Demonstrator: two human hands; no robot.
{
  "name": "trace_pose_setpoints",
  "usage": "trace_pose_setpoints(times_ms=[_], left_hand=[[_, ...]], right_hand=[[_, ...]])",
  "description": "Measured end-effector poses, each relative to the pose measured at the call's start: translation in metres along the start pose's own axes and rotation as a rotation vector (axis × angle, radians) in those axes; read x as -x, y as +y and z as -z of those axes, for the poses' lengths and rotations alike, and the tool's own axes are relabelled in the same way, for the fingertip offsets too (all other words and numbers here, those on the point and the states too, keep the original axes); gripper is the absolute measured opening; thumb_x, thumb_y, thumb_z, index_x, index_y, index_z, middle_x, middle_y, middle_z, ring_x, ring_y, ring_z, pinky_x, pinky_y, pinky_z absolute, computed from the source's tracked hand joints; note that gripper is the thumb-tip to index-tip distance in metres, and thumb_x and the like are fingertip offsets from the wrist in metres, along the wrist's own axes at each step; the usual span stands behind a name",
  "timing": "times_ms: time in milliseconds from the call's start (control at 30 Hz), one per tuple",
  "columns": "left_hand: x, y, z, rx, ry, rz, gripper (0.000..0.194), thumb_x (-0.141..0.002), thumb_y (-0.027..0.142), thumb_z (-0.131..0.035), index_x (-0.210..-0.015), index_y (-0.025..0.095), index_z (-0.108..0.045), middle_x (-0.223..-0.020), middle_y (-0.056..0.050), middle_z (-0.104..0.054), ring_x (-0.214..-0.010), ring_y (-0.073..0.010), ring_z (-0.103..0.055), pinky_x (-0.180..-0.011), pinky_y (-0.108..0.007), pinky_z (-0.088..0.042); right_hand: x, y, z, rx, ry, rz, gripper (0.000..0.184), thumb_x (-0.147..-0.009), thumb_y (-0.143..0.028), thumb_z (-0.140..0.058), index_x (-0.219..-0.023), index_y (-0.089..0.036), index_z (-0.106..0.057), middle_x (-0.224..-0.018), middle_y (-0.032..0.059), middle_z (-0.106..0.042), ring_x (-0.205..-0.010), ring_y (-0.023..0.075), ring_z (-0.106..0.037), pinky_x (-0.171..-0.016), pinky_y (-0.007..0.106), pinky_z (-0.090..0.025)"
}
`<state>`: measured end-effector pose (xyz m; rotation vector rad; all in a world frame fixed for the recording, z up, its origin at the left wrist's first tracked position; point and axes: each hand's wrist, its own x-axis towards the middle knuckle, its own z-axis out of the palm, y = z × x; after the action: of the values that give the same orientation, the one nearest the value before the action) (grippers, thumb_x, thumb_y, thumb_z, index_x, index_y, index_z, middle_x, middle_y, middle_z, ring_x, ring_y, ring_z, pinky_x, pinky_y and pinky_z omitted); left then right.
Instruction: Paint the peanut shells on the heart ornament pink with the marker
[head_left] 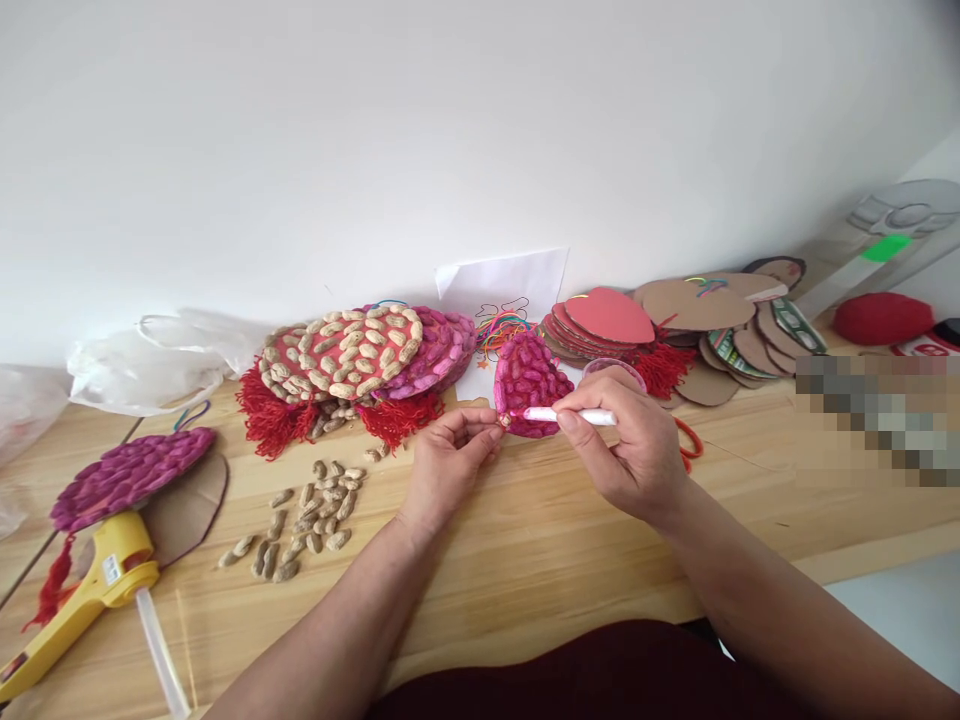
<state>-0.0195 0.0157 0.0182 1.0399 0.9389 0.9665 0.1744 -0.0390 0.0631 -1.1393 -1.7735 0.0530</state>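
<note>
In front of me stands a magenta-painted, peanut-covered piece (529,380), rounded in outline. My left hand (456,455) is closed at its lower left edge, fingertips pinched together there; a small pale patch shows beside them. My right hand (630,440) grips a white-handled paintbrush (574,415), held almost level, its pink tip touching the piece near my left fingertips. Partly hidden behind my right hand is a small cup with a pinkish rim (634,376). Loose unpainted peanuts (322,510) lie on the table left of my left hand.
Finished peanut pieces (360,350) with red tassels (277,415) lie behind the loose peanuts. A yellow glue gun (112,570) rests at the left beside another magenta piece (135,475). Red cardboard shapes (607,315) and brown ones (694,305) are stacked at the right. Plastic bags (150,360) sit back left.
</note>
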Motion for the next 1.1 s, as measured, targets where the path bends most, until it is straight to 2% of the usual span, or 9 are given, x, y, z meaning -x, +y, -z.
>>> trace_pose_setpoints(times_ms=[200,533,600,700,800,867,933,1100], left_hand=[[-0.001,-0.001,0.000,-0.012,-0.005,-0.010,0.028,-0.067,0.031,-0.088,-0.086,0.015,-0.075,-0.069,-0.001,-0.069,-0.059,-0.0094,-0.057,-0.056,-0.021,-0.045],[0.001,0.001,0.002,-0.007,0.035,0.002,0.031,-0.067,0.031,-0.089,-0.090,0.014,-0.076,-0.073,-0.002,-0.072,-0.061,-0.0089,-0.059,-0.058,-0.020,-0.047],[0.000,0.001,0.002,-0.003,0.059,-0.013,0.032,-0.068,0.031,-0.089,-0.092,0.014,-0.076,-0.076,-0.003,-0.073,-0.063,-0.0086,-0.059,-0.059,-0.019,-0.047],[-0.002,0.001,0.003,0.002,0.081,-0.041,0.032,-0.069,0.031,-0.089,-0.094,0.015,-0.077,-0.078,-0.003,-0.073,-0.065,-0.0085,-0.060,-0.061,-0.020,-0.048],[-0.002,0.001,0.003,0.010,0.091,-0.033,0.033,-0.068,0.031,-0.089,-0.093,0.015,-0.077,-0.076,-0.002,-0.072,-0.065,-0.0085,-0.060,-0.062,-0.020,-0.048],[-0.001,0.001,0.003,0.011,0.087,-0.017,0.034,-0.068,0.032,-0.090,-0.094,0.015,-0.077,-0.075,-0.001,-0.071,-0.063,-0.0081,-0.059,-0.060,-0.019,-0.047],[0.000,0.001,0.004,0.006,0.083,-0.007,0.035,-0.068,0.033,-0.090,-0.094,0.015,-0.077,-0.075,-0.001,-0.071,-0.063,-0.0079,-0.058,-0.059,-0.019,-0.047],[0.000,0.002,0.004,-0.007,0.072,0.002,0.037,-0.068,0.035,-0.090,-0.096,0.015,-0.077,-0.081,-0.003,-0.074,-0.065,-0.0082,-0.059,-0.061,-0.020,-0.048]], right_hand=[[0.000,0.001,0.000,-0.011,-0.052,-0.014,0.007,-0.092,-0.016,-0.061,-0.093,-0.023,-0.063,-0.082,0.0021,-0.066,-0.082,0.0192,-0.058,-0.077,0.038,-0.047],[0.000,0.000,0.000,-0.012,-0.043,-0.002,0.007,-0.092,-0.015,-0.061,-0.093,-0.022,-0.063,-0.082,0.0014,-0.067,-0.082,0.0185,-0.058,-0.077,0.037,-0.046],[0.000,0.001,0.003,0.004,0.021,-0.009,0.006,-0.090,-0.016,-0.062,-0.091,-0.022,-0.063,-0.080,0.0019,-0.066,-0.080,0.0191,-0.058,-0.076,0.038,-0.046],[0.000,0.006,0.015,0.087,0.231,-0.063,0.004,-0.089,-0.020,-0.064,-0.086,-0.022,-0.063,-0.079,0.0031,-0.063,-0.077,0.0200,-0.058,-0.073,0.038,-0.046],[-0.003,0.016,0.030,0.247,0.448,-0.123,0.010,-0.090,-0.025,-0.064,-0.080,-0.022,-0.062,-0.075,0.0034,-0.061,-0.074,0.0209,-0.057,-0.071,0.039,-0.046],[-0.005,0.022,0.038,0.369,0.505,-0.142,0.014,-0.090,-0.028,-0.063,-0.078,-0.023,-0.061,-0.073,0.0035,-0.061,-0.075,0.0221,-0.057,-0.073,0.040,-0.045],[-0.008,0.027,0.043,0.474,0.471,-0.171,0.015,-0.089,-0.029,-0.062,-0.075,-0.023,-0.060,-0.071,0.0034,-0.061,-0.075,0.0228,-0.056,-0.075,0.040,-0.043],[-0.011,0.031,0.040,0.592,0.258,-0.313,0.015,-0.086,-0.030,-0.062,-0.072,-0.023,-0.061,-0.060,0.0019,-0.057,-0.077,0.0245,-0.057,-0.076,0.039,-0.037]])
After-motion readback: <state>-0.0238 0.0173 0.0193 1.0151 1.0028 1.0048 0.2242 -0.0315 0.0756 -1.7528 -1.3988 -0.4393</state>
